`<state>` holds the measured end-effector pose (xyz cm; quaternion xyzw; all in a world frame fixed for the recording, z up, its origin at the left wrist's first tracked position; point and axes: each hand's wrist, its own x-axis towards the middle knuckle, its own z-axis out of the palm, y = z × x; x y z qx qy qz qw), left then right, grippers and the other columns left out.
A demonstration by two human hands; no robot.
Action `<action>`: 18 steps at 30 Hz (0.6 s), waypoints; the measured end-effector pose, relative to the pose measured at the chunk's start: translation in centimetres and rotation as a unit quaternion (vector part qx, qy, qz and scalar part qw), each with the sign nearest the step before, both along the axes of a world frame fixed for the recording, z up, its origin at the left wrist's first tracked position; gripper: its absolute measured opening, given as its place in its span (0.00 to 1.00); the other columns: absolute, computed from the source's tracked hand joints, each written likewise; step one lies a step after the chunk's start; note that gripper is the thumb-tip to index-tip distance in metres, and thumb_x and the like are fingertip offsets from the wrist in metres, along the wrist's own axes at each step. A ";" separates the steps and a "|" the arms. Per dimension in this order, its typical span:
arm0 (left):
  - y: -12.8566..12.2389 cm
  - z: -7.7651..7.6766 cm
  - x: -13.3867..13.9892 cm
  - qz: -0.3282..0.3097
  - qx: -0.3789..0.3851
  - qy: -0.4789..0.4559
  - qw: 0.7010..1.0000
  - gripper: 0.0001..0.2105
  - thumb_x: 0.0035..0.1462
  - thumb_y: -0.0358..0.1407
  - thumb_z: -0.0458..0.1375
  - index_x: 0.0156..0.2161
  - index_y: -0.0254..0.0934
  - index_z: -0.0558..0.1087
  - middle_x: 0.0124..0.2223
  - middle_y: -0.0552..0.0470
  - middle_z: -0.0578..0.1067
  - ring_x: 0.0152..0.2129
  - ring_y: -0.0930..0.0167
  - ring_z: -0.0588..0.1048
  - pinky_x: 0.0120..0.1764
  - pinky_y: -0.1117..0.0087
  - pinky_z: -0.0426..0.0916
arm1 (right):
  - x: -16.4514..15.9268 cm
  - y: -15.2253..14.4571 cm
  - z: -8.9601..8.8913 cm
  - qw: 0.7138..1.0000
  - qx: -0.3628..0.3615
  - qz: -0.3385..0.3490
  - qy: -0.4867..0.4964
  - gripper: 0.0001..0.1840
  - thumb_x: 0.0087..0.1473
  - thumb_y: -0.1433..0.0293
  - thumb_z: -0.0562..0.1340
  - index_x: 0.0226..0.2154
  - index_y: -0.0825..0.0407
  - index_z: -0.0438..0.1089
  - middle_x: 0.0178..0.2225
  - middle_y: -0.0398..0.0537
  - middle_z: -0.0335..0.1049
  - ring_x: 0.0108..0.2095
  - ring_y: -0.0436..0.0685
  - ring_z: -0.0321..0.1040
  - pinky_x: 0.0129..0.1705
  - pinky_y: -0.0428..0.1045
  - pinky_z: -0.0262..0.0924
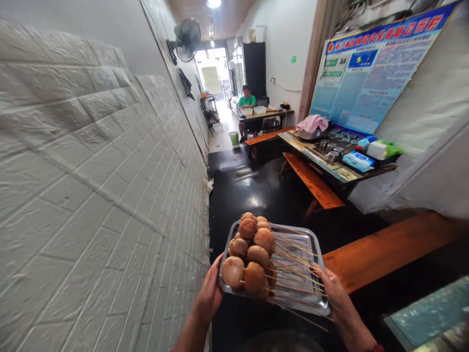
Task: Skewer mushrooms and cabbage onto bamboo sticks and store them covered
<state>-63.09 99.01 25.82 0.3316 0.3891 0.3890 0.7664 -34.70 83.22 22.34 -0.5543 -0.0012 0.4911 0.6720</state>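
A shallow metal tray (293, 305) is carried in front of me, tilted slightly. My left hand (211, 284) is closed on its left edge, and my right hand (331, 286) grips the right edge, thumb over the rim close to the stick ends. Several skewered mushrooms (257, 255), brown and round-capped, lie piled on the tray's left half. Their thin wooden skewers (293, 268) point right, and a few stick out past the front rim. The undersides of both hands are hidden.
A white brick-patterned wall (110, 220) runs close along my left. Wooden benches (311, 178) and a table (293, 139) with metal cups and tissue packs line the right. Farther down the dark floor (242, 181), a green bucket (233, 138) stands near a seated person (246, 100).
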 end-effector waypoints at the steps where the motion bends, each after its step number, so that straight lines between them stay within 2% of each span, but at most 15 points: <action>1: 1.5 0.4 0.5 -0.008 -0.014 -0.007 1.000 0.34 0.47 0.60 0.62 0.52 0.38 0.74 0.55 0.42 0.76 0.61 0.51 0.65 0.59 0.53 0.63 | 0.5 1.6 0.1 1.000 -0.003 -0.001 0.003 0.21 0.32 0.56 0.74 0.27 0.52 0.75 0.24 0.50 0.80 0.31 0.69 0.79 0.28 0.54 0.73; 3: 4.8 0.8 2.2 -0.001 -0.044 -0.011 0.999 0.36 0.49 0.63 0.58 0.54 0.36 0.72 0.52 0.40 0.77 0.59 0.51 0.66 0.59 0.52 0.63 | 2.0 5.0 0.0 1.000 -0.004 -0.004 0.001 0.20 0.35 0.57 0.74 0.29 0.52 0.76 0.25 0.49 0.80 0.30 0.67 0.79 0.28 0.54 0.73; 5: 8.1 0.8 4.4 0.029 -0.061 0.003 0.998 0.36 0.51 0.61 0.58 0.56 0.36 0.70 0.51 0.40 0.78 0.56 0.53 0.70 0.57 0.53 0.65 | 3.9 8.8 -0.4 1.000 0.000 0.000 -0.007 0.19 0.37 0.58 0.73 0.31 0.52 0.76 0.26 0.49 0.80 0.30 0.66 0.79 0.28 0.53 0.73; 10: 16.3 0.4 10.9 0.155 -0.040 0.069 0.985 0.34 0.52 0.60 0.58 0.55 0.36 0.70 0.51 0.43 0.77 0.49 0.58 0.75 0.52 0.60 0.69 | 9.3 18.3 -1.7 0.999 -0.024 0.038 0.008 0.18 0.40 0.58 0.73 0.33 0.52 0.75 0.27 0.49 0.80 0.31 0.66 0.79 0.30 0.53 0.74; 14: 23.2 0.7 15.3 0.229 -0.048 0.137 0.963 0.32 0.52 0.61 0.57 0.51 0.36 0.73 0.49 0.44 0.78 0.48 0.61 0.75 0.49 0.64 0.70 | 13.4 26.4 -1.3 0.996 -0.046 0.078 -0.003 0.20 0.40 0.57 0.72 0.35 0.50 0.75 0.28 0.48 0.81 0.31 0.66 0.79 0.30 0.53 0.73; 18: 31.0 1.2 18.5 0.264 -0.034 0.179 0.947 0.35 0.51 0.64 0.55 0.50 0.35 0.74 0.48 0.43 0.78 0.45 0.61 0.77 0.46 0.64 0.71 | 16.1 34.9 -1.0 0.993 -0.056 0.100 -0.018 0.21 0.40 0.55 0.72 0.34 0.50 0.74 0.29 0.48 0.81 0.32 0.66 0.79 0.30 0.53 0.73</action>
